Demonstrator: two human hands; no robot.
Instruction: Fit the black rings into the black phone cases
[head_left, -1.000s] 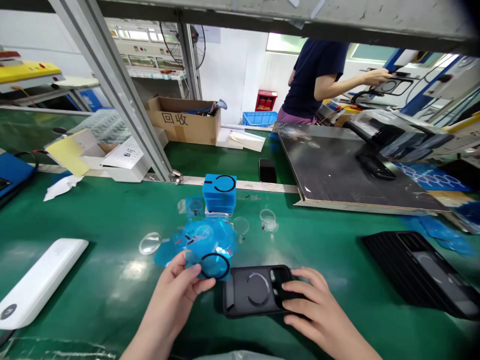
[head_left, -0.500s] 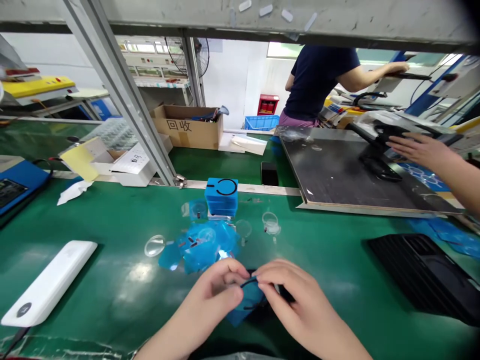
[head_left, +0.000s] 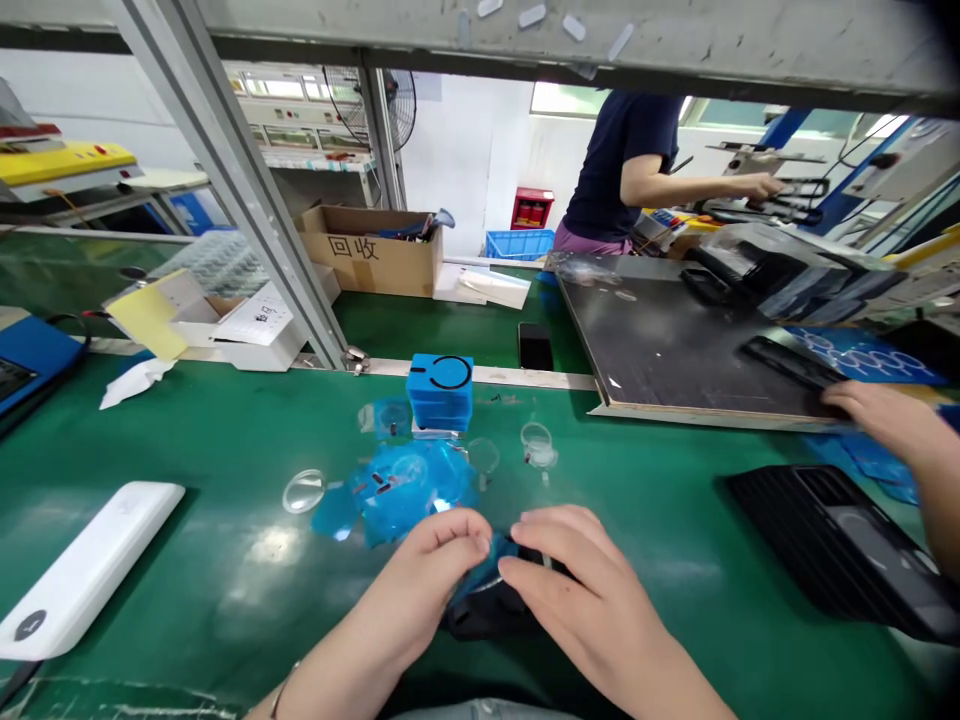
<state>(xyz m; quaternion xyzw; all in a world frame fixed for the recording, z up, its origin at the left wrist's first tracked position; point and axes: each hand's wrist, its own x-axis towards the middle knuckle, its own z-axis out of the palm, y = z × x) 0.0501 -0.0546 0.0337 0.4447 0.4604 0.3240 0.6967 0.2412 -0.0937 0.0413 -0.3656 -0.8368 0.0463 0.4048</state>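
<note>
My left hand [head_left: 427, 585] and my right hand [head_left: 577, 590] meet low in the middle, over a black phone case [head_left: 480, 615] lying on the green mat. Both pinch a blue film sheet [head_left: 480, 570] that carries a black ring, held just above the case. My hands hide most of the case. Just beyond my fingers lies a heap of used blue films [head_left: 405, 485]. Behind it stands a stack of blue sheets [head_left: 440, 390] with a black ring on top.
Clear round discs [head_left: 303, 491] lie around the heap. A white bar-shaped device [head_left: 82, 570] rests at left, a row of black cases [head_left: 840, 545] at right. Another person's hand [head_left: 885, 420] reaches onto the dark board [head_left: 675, 350]. A person stands at the back right.
My left hand carried the blue ring sheet from beside the case to over it. My right hand left the case and joined the left in pinching the sheet. Another person's hand came in at right.
</note>
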